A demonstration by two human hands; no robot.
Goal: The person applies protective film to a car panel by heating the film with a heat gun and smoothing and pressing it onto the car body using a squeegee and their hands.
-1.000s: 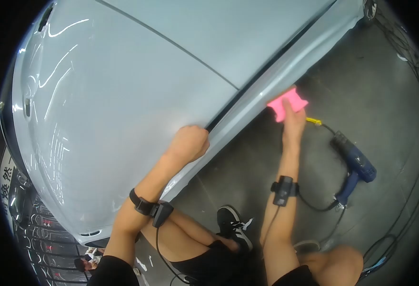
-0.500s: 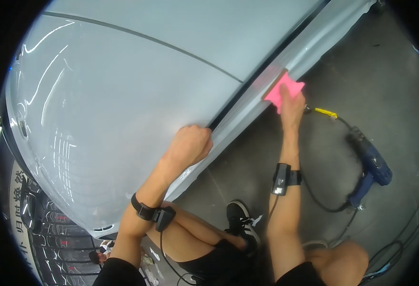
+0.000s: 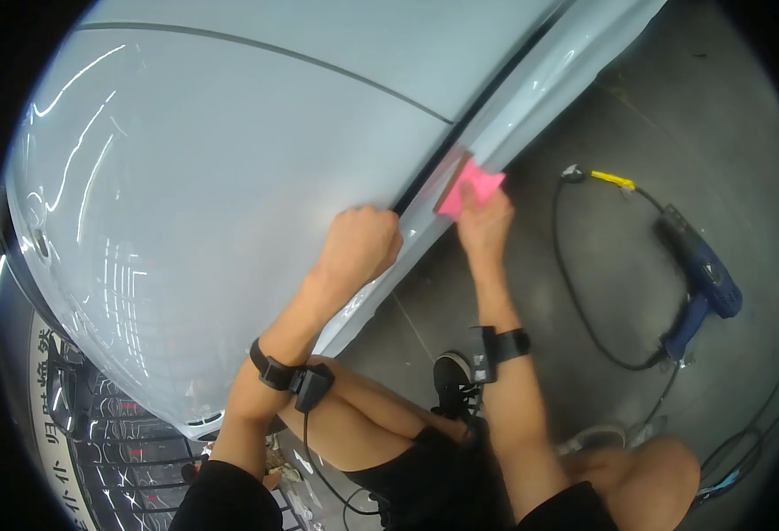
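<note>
My right hand grips a pink squeegee, its darker edge laid along the pale sill below the car door. My left hand is closed in a fist at the lower edge of the light grey car door, by the dark gap. Whatever its curled fingers may hold is hidden. A glossy, loose-looking sheet runs down along the sill beneath both hands.
A blue heat gun lies on the grey floor to the right, its black cable looping around. More cables coil at lower right. A shelf rack stands at lower left. My bent legs are below.
My right hand has slid the squeegee down and left along the sill, closer to my left fist. The fist has shifted slightly upward in view, staying at the door edge.
</note>
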